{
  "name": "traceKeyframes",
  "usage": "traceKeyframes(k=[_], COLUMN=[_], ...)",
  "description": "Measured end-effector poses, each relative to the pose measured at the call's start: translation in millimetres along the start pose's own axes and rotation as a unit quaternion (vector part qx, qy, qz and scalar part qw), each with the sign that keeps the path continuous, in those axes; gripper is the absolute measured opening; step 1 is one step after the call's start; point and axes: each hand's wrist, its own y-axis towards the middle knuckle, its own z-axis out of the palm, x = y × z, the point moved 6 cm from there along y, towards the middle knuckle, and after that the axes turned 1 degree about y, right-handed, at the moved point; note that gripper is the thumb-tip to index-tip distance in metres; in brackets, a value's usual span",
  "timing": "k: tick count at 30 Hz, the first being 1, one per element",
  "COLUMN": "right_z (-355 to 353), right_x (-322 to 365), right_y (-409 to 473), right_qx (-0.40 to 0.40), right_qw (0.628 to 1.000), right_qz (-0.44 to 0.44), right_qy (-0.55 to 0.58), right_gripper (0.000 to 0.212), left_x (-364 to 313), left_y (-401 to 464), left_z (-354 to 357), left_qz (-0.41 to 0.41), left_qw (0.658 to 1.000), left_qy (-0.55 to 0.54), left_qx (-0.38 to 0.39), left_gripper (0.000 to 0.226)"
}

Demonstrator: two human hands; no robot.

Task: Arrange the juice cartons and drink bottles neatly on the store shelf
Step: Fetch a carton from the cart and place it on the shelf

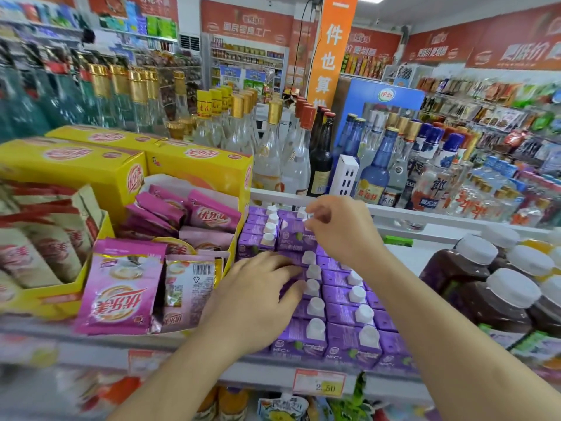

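At far left sit yellow display boxes [73,174] of pink sachets [121,287], just beside the task's block of purple juice cartons [343,314], which stands in rows on the white store shelf [403,214]. The left hand [258,302] lies spread over the near left cartons, fingers mostly straight, pressing on the white caps rather than gripping. Further back, the right hand [340,229] has its fingertips curled onto a rear carton [293,233], pinching at its cap. These cartons look stiff, boxy and moderately heavy when full; I judge they slide easily if pushed on their flat sides, and the cap is a poor handle. To the right stand dark juice bottles [482,287] with white lids, smooth and probably heavier
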Motion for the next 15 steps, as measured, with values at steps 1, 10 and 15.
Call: traceKeyframes(k=[1, 10, 15], right_z=[-10, -81, -98], right_x=[4, 39, 48], right_y=[-4, -79, -125], right_qx=[-0.017, -0.064, -0.063], right_qw=[1.000, 0.988, 0.978], right_qz=[-0.008, -0.057, -0.041], right_qy=[0.014, 0.127, 0.195], right_gripper=[0.015, 0.012, 0.016], left_x=[0, 3, -13], left_y=[-1, -16, -48], left_z=[-1, -30, -53], left_qz=[0.003, -0.009, -0.057], left_qw=[1.000, 0.972, 0.866], left_qy=[0.001, -0.200, -0.486], left_qx=[-0.006, -0.119, -0.106], left_gripper=[0.045, 0.025, 0.043])
